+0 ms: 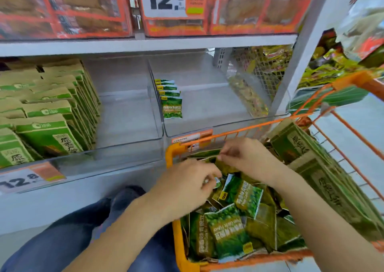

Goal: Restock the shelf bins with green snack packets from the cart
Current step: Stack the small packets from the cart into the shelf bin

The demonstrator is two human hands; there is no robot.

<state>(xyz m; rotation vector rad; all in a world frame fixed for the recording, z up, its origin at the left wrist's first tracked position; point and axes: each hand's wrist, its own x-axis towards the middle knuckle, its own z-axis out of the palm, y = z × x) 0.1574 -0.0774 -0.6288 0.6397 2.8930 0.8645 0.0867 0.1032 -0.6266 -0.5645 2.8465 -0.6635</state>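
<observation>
Both hands reach into the orange cart (pixel 172 159): left hand (pixel 187 185) and right hand (pixel 245 159) each pinch green packets (pixel 239 201) there.

From my remote seat I log two bare forearms, no sleeves in view on either one. Left hand (pixel 187 185): no glove, no ring that I can make out; fingers blurred (motion smear, so nails are unreadable). Right hand (pixel 247 157): likewise ungloved, wrist free of watch or band. Below the arms I see dark blue trousers (pixel 62 236), denim-like weave, creased at the knee. A dark shoe (pixel 128 194) shows past the knee; its edges are blurred, so I cannot tell laces or markings.
</observation>
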